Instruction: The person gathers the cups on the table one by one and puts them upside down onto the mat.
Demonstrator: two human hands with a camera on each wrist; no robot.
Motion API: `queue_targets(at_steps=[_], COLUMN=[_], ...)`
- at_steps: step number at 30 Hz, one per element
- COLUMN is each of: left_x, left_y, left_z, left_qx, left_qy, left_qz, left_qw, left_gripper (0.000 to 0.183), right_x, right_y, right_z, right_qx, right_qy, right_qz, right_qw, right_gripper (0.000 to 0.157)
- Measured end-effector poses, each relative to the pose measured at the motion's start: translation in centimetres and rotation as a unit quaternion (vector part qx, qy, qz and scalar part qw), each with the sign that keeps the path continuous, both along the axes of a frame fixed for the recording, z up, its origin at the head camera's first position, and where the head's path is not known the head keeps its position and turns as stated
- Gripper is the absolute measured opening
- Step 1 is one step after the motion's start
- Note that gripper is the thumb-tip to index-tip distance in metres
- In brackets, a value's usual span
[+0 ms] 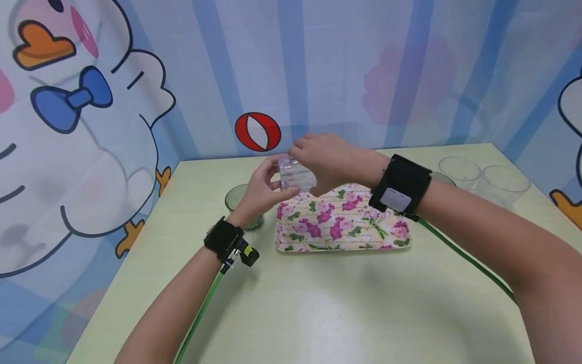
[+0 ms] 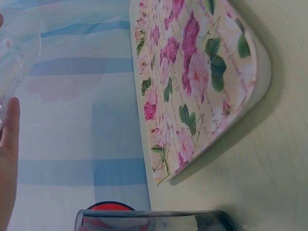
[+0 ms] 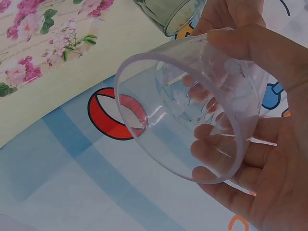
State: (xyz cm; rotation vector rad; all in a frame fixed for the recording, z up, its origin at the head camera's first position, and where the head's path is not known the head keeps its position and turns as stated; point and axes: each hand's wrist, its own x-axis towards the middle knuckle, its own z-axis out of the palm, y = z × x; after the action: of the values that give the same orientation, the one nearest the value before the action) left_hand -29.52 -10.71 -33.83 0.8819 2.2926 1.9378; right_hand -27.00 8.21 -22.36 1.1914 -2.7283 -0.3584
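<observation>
Where R hand [image 1: 329,162] grips cup [image 1: 295,176], 1 end hid, head vw.

Left arm: a black wristband [image 1: 223,238] with a small black boxy device [image 1: 249,254], marked with a yellow patch, just to its right, a silvery metal connector [image 1: 231,258] at its lower edge, and a thin green cable [image 1: 201,309] running down below it. Above and to the right of that wristband, the bare right forearm [image 1: 482,232] wears a broad black cuff [image 1: 411,177] bearing a pale rectangular patch [image 1: 395,199], with a second green cable [image 1: 459,252] trailing from its lower edge.
</observation>
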Motion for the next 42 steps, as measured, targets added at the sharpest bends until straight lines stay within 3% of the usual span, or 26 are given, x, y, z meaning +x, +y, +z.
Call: queue_targets(at_steps=[6,13,23,31,38,42], left_x=[0.0,-0.2,-0.3,-0.4,-0.1,0.1], left_y=[-0.1,-0.4,-0.6,0.0,-0.1,-0.2], left_z=[0.6,1.1,0.9,0.4,0.5,0.8], left_qx=[0.007,0.016,0.076,0.123,0.141,0.138], left_qy=[0.020,0.040,0.002,-0.005,0.003,0.008], left_qz=[-0.002,0.019,0.009,-0.031,-0.026,-0.025], left_qw=[0.9998,0.9989,0.9971,0.9919,0.9897,0.9901], left_gripper=[0.074,0.082,0.081,0.091,0.099,0.094], right_x=[-0.2,-0.4,-0.8,-0.8,-0.6,-0.5], right_y=[0.3,0.6,2.1,2.5,2.2,2.2], right_z=[0.2,0.3,0.0,-1.5,-3.0,-3.6], right_qx=[-0.021,-0.048,-0.147,-0.282,-0.364,-0.401], right_qy=[-0.005,-0.009,-0.011,-0.021,-0.021,-0.030], right_qz=[-0.012,-0.028,-0.045,-0.019,0.025,0.038], right_qw=[1.000,0.998,0.988,0.959,0.931,0.915], right_gripper=[0.083,0.085,0.082,0.079,0.077,0.075])
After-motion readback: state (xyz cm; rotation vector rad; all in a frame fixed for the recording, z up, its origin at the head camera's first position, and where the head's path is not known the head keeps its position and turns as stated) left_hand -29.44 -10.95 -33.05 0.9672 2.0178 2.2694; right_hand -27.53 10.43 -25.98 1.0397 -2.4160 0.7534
